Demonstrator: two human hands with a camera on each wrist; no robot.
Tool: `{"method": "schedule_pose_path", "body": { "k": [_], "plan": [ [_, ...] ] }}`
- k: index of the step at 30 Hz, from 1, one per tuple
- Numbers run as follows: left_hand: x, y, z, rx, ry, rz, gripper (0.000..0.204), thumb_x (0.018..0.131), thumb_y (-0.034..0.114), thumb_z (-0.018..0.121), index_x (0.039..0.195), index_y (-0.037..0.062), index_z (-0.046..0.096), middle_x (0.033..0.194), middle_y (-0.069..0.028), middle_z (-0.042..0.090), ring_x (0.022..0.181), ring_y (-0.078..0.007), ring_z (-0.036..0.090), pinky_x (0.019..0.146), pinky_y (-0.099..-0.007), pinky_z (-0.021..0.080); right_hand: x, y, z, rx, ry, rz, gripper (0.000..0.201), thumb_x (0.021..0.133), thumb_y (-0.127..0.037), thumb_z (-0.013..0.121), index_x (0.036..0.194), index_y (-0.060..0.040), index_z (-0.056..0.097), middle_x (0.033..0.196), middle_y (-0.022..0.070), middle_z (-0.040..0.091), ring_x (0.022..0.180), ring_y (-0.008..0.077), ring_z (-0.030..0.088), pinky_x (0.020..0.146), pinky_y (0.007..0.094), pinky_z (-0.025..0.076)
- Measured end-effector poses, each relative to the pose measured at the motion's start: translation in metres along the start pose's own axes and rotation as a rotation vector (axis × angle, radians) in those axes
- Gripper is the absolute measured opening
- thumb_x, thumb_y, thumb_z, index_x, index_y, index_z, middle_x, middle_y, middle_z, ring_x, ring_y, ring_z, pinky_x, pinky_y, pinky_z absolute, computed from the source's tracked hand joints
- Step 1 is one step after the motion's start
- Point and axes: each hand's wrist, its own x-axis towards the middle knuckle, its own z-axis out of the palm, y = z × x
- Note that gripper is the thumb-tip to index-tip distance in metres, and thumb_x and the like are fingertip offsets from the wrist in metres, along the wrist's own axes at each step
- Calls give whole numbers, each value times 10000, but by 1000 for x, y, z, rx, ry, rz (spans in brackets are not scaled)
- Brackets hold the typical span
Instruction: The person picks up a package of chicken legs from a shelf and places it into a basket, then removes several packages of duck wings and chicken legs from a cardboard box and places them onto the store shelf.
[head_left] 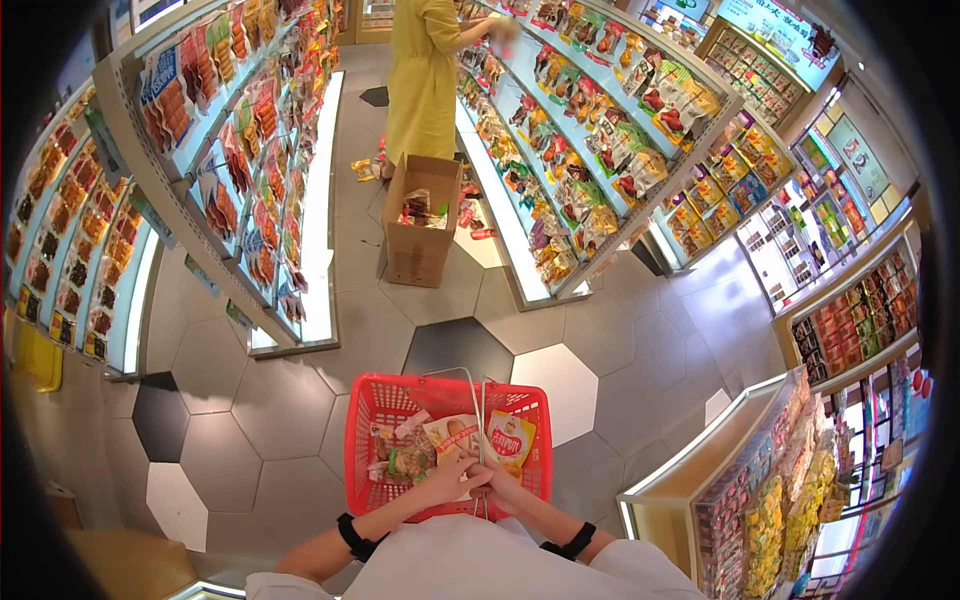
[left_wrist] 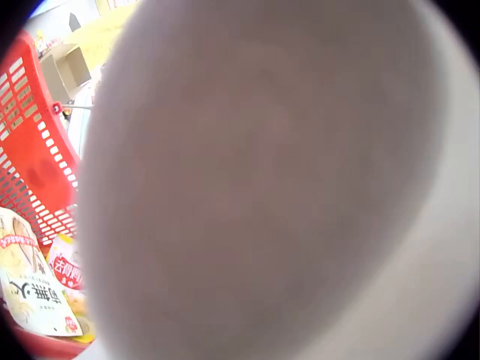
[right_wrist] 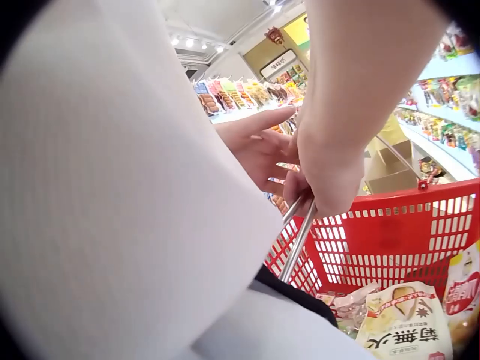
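A red plastic shopping basket [head_left: 354,450] hangs in front of the body in the head view. My right hand [head_left: 500,487] grips its raised metal handles [right_wrist: 301,244], with the fingers curled round both in the right wrist view. Against it, my left hand [head_left: 448,482] lies with fingers loosely extended, the fingertips at the right hand's fingers. Inside the basket are a white printed food bag [right_wrist: 405,321], a yellow-and-white bag [head_left: 513,437] with a red label, and a clear packet [head_left: 408,461] of food. A large blurred shape hides most of the left wrist view.
Ahead, a cardboard box [head_left: 416,255] with packets in it stands on the tiled floor, beside a person in a yellow dress [head_left: 420,85]. Left shelves [head_left: 262,180] and right shelves [head_left: 590,130] flank the aisle. A low display stand [head_left: 690,470] is at the near right.
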Motion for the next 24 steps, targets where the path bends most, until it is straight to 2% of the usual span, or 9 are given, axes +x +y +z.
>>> {"method": "schedule_pose_path", "body": {
  "k": [3,6,7,9,11,15,18,19,24],
  "plan": [
    [6,-19,-19,-45,-8,48,386,871,354,483,934,-6,606,894,-122,601,853,-195,565,756,-321,441,5,10,-6,-21,10,79,289,905,-165,446,1190,-125,417,602,-58,300,486,45,253,476,212,251],
    [12,-49,-35,-339,-13,-232,367,873,344,480,928,7,613,837,-109,622,747,-178,595,693,-310,461,-2,2,14,-70,14,77,156,902,-161,462,1046,-102,453,556,-56,252,469,55,244,461,227,246],
    [12,-53,-39,-56,36,-252,370,873,351,475,908,14,624,843,-100,635,731,-165,602,659,-301,465,-2,6,14,-87,27,79,124,900,-158,465,1007,-96,450,562,-56,257,470,57,247,461,228,247],
    [15,-62,-38,-130,198,-312,375,865,364,484,925,20,621,847,-95,636,731,-159,598,653,-287,461,4,7,14,-85,28,65,66,895,-131,468,899,-81,424,589,-45,284,484,64,267,473,226,263],
    [14,-92,-18,-208,266,-330,384,853,391,506,971,41,610,849,-72,629,722,-140,582,646,-262,457,12,29,-1,-152,3,73,137,883,-124,476,1008,-84,435,607,-34,300,509,61,290,473,232,249],
    [8,-50,0,-999,-200,-480,439,878,427,470,1080,44,533,962,-70,578,807,-126,552,663,-238,459,-7,1,46,-383,54,162,224,848,-133,532,1042,-73,438,690,1,411,607,74,423,499,243,315],
    [4,-37,4,-991,-300,-560,466,890,441,433,1061,22,544,1012,-70,564,847,-143,547,693,-264,472,25,34,8,-597,-83,85,285,824,-158,565,1044,-36,433,787,36,492,726,116,515,592,282,419],
    [4,-44,5,-1047,-311,-580,437,900,403,431,1016,1,559,1050,-75,565,918,-153,547,752,-280,483,17,32,9,-609,-28,73,288,856,-160,511,1080,10,450,912,64,541,819,165,557,735,293,462],
    [-6,-29,17,-1347,-228,-573,367,934,315,376,954,3,568,1088,-99,566,976,-182,548,844,-282,465,-7,13,-10,-1114,-353,-238,316,876,-169,477,1107,47,464,932,78,551,842,175,561,786,278,447]
  ]
}}
